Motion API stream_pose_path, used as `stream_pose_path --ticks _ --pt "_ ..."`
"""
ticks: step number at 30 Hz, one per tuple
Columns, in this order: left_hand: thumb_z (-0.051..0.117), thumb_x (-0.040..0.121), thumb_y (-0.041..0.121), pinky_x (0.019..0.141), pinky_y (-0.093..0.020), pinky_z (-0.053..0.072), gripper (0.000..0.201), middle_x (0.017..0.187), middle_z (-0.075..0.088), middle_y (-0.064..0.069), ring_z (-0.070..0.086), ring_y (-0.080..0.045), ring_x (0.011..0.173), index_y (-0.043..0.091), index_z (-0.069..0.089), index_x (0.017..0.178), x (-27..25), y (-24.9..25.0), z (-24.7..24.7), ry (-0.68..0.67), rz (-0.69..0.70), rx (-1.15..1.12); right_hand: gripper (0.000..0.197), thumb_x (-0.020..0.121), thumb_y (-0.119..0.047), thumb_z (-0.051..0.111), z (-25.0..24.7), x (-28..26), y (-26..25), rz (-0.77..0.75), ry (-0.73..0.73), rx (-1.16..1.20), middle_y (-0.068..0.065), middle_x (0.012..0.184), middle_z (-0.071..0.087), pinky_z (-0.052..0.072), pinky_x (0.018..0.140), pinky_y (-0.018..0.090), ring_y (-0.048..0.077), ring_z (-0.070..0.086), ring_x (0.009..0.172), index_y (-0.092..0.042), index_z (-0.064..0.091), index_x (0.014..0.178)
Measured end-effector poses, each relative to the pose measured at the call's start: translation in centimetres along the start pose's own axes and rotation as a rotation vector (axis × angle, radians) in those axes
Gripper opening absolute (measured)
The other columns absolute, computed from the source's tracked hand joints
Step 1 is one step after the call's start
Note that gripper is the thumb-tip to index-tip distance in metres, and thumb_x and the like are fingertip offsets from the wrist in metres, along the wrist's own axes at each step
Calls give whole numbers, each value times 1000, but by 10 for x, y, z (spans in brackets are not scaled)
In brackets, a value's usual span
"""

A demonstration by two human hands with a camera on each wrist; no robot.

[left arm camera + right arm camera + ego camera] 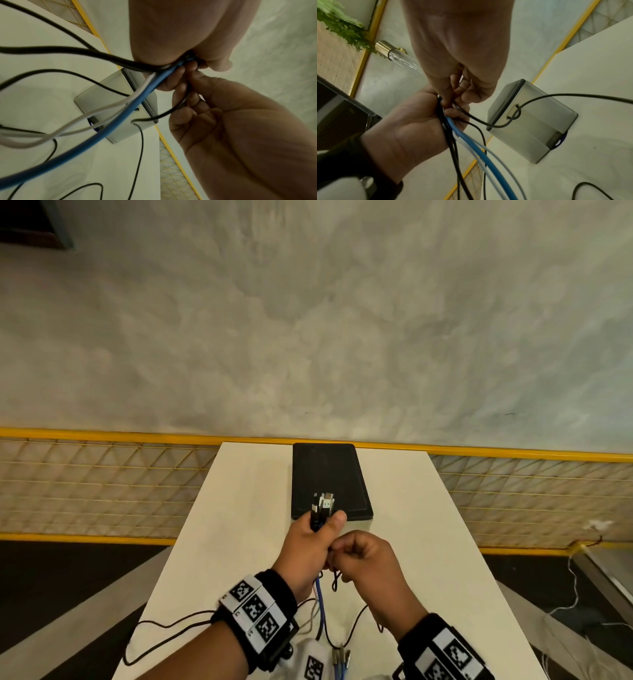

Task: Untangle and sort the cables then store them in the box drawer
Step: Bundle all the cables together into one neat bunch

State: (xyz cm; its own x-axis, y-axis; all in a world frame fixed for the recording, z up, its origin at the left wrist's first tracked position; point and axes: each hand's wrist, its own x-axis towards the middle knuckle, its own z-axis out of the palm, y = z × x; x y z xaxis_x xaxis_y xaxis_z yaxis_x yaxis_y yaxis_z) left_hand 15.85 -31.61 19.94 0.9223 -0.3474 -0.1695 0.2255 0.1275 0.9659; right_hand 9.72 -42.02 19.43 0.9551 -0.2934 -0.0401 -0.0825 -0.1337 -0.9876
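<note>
My left hand (325, 525) grips a bundle of cables upright above the white table (239, 525); several plugs (323, 504) stick out above the fist. From under it hang a blue cable (137, 108), white cables (109, 108) and black ones (60, 49). Right beside it, my right hand (337, 556) pinches a thin black cable (488, 125) that loops down from the bundle. The box (330, 477), grey-walled with a black top, stands just beyond the hands. Its drawer looks closed, with a blue tab (560, 142) at the base.
Loose cable ends (340, 659) and black loops (164, 625) lie on the near part of the table. A yellow-framed mesh fence (102, 474) runs behind and beside the table. A thin white wire (575, 594) trails on the floor at the right.
</note>
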Motion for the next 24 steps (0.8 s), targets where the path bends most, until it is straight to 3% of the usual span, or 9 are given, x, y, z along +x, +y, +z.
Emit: stream_pose_path --ticks 2,4,6,8,10,14,18,20,24 --pt "61 95 35 47 -25 39 26 56 45 6 43 -11 48 18 55 76 -2 3 -4 16 -17 10 3 82 -6 70 3 -4 -3 -3 30 -17 8 72 73 46 54 24 12 65 63 -8 70 79" --pt "56 97 40 45 -24 36 29 58 40 5 38 -11 50 20 52 76 -2 7 -8 43 -14 15 19 86 -21 68 -1 -7 -2 84 53 -55 6 66 69 42 52 26 15 60 60 -5 67 76" --pt "53 97 43 49 -27 39 33 60 43 2 41 -13 53 17 51 77 -1 11 -13 67 1 11 38 92 -41 59 -10 -9 2 342 -40 -75 4 63 63 36 49 25 17 57 59 -7 65 75" --pt "53 98 41 54 -31 46 35 61 47 -2 49 -17 57 12 50 78 -4 14 -16 60 -1 -33 52 93 -59 48 -14 -13 9 632 -230 -36 5 70 66 34 51 22 18 59 61 -12 68 83" --pt "51 99 39 53 -33 52 38 60 47 -6 54 -23 56 8 49 77 -11 16 -14 -3 -44 -104 55 89 -66 48 -11 -14 20 795 -349 124 5 79 68 37 56 24 18 61 69 -14 67 90" --pt "51 98 43 43 -26 41 45 51 43 -5 42 -20 42 10 46 67 -34 8 -9 -125 -120 -32 32 87 -49 58 1 -6 23 737 -302 538 2 76 66 42 77 34 19 58 78 -18 62 79" --pt "52 99 38 45 -25 19 40 51 32 2 23 -12 40 17 41 67 -52 2 -23 -145 -174 -24 21 84 -26 64 -7 6 14 704 -71 892 4 64 62 46 79 37 19 62 66 -14 60 67" --pt "54 99 34 45 -25 15 36 53 28 2 20 -11 41 19 40 70 -55 5 -40 -111 -189 -26 28 88 -20 59 -14 12 15 687 68 1003 1 52 52 46 76 37 15 55 53 -14 53 61" --pt "59 96 27 37 -17 17 22 53 26 6 20 -8 39 21 49 77 -50 21 -102 132 -137 -66 36 100 -19 40 -39 19 36 710 257 1122 2 62 44 50 72 38 15 49 57 -13 42 64"
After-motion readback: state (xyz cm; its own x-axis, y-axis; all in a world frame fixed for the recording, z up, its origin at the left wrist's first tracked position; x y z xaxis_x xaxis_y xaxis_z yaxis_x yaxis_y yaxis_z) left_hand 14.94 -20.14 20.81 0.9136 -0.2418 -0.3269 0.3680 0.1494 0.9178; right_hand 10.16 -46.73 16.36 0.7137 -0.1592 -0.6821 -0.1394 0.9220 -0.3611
